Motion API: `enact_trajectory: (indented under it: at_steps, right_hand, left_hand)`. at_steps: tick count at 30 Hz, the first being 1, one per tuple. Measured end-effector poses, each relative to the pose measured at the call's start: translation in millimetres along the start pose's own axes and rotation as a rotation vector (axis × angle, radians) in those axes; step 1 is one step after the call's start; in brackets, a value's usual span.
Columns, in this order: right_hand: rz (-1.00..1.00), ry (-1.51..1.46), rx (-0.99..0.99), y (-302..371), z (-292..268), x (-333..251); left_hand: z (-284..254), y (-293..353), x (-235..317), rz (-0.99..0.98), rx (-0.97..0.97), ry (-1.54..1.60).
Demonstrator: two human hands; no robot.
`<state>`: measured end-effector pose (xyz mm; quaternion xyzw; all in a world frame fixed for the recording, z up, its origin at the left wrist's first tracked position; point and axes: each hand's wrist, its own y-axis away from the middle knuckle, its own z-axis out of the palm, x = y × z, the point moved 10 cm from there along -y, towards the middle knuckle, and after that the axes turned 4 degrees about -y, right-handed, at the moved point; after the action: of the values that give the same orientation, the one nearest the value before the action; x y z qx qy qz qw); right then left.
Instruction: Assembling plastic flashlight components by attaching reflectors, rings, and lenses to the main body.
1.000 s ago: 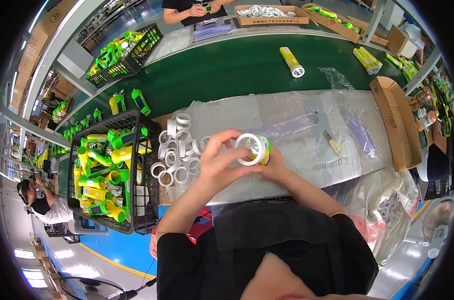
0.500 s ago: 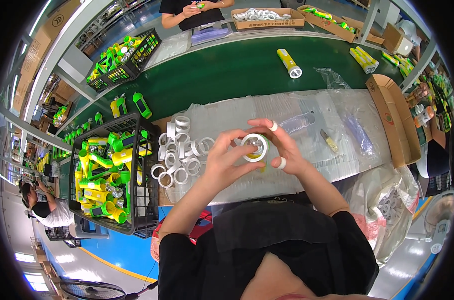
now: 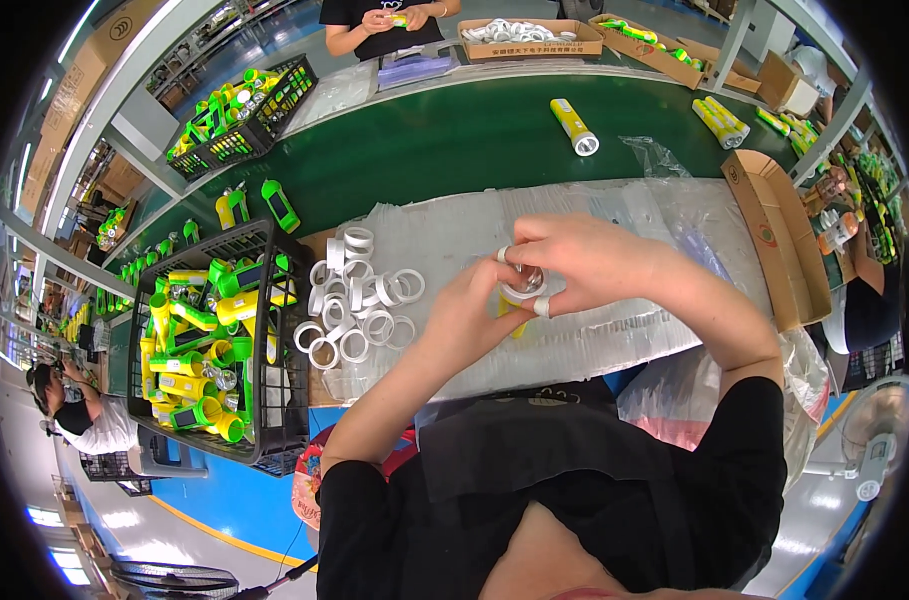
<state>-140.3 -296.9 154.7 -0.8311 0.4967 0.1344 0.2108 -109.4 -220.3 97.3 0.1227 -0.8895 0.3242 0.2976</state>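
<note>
The right hand (image 3: pixel 580 262), spread just before, is now curled around the white ring (image 3: pixel 519 294) at the head of the yellow flashlight (image 3: pixel 517 326); above the bench (image 3: pixel 444 145), both are also held by the curled left hand (image 3: pixel 470 312), so the grip is seemingly firmer.

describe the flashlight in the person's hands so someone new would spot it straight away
Find the long green work surface, then come nearer the wearer to the pale plastic-covered sheet. Right of the loose white rings there, the left hand and right hand meet around a yellow flashlight. Being held sets it apart from the single flashlight lying beyond and those heaped in the black crate.
</note>
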Motion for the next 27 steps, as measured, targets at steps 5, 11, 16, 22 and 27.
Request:
enact_trajectory:
  at_steps: [5, 11, 16, 22, 27]
  right_hand:
    - [0.013, -0.094, -0.274, -7.1, 16.1, 7.8]
    - [0.078, -0.071, -0.397, -16.9, 21.6, 7.6]
    - [0.051, -0.049, -0.404, -18.0, 24.7, 4.8]
    - [0.011, -0.005, -0.428, -17.9, 24.6, -2.0]
    - [0.023, -0.066, -0.358, -16.8, 26.3, 5.6]
  left_hand:
    - [-0.5, -1.3, 0.7, -0.021, 0.064, 0.024]
    - [-3.0, -2.3, 1.1, -0.028, 0.086, 0.021]
    - [-5.3, 0.4, -0.3, -0.016, 0.092, 0.035]
    - [-4.2, 3.0, 1.1, 0.006, 0.088, 0.042]
    - [-4.4, -0.8, 3.8, 0.034, 0.101, -0.009]
